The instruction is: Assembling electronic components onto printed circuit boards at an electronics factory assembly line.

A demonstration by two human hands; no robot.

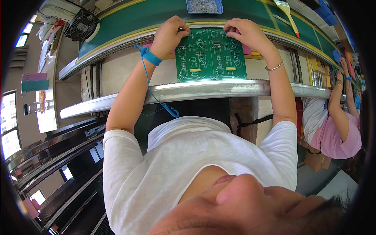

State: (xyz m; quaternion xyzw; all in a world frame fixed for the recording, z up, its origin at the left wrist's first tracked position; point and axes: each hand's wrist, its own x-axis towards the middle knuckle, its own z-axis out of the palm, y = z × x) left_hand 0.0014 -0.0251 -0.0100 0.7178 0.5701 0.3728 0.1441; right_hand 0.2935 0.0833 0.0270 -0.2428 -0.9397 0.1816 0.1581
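Note:
A green circuit board [210, 64] with two matching halves lies across the metal rails in front of me. Each half carries white digit displays, a yellow block and small components. At its far left corner is my left hand [169, 36], closed, thumb and fingers pinched together over the edge. A blue wrist strap [152, 56] with a coiled cord circles that wrist. Over the far right corner, my right hand [246, 36] has its thumb and fingers pinched together. Whatever either pinch holds is too small or hidden to make out. A thin bangle [274, 66] sits on my right wrist.
Beyond the board runs a green belt [129, 29] with a blue bin [204, 7] of small clear parts. A paintbrush [288, 16] lies at far right, a black fan [81, 25] stands at far left. The near rail [219, 89] crosses before me. A co-worker's arm [339, 92] is at right.

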